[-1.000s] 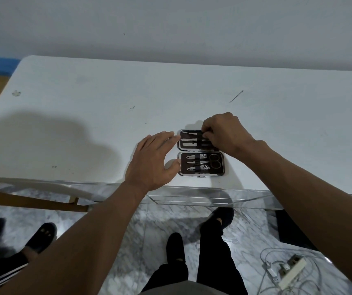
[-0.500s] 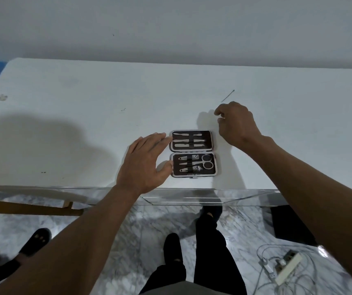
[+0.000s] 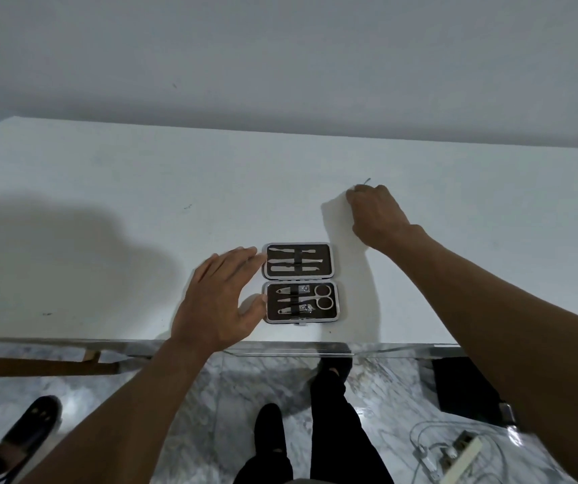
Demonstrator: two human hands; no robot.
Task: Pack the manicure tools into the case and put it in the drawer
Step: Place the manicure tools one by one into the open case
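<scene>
The open case [image 3: 337,309] lies flat near the front edge of the white table [image 3: 105,190], its 2 halves one behind the other. Each half already has metal tools strapped in side by side, among them the scissors [image 3: 323,297] in the nearer half. The left hand [image 3: 219,302] lies flat just left of the case, fingers straight, with fingertips and thumb at its left rim. It grips nothing and seems only to steady the case. The right hand [image 3: 374,214] is stretched well beyond the case, farther back and to the right, with its fingers curled down onto a loose thin tool [image 3: 367,180]. Only the tool's far tip shows past the knuckles, slanting away and to the right, and the fingers hide the rest. Whether they already pinch it cannot be told. This looks like 1 of the last pieces to collect. The coming move turns on this: the tool lies under the right hand, the far nearer of the 2, and its long axis runs slantwise to the case's left-to-right slots. Once lifted it must therefore be carried back toward the body and leftward, and turned level with those slots. Which slot is free cannot be made out.
</scene>
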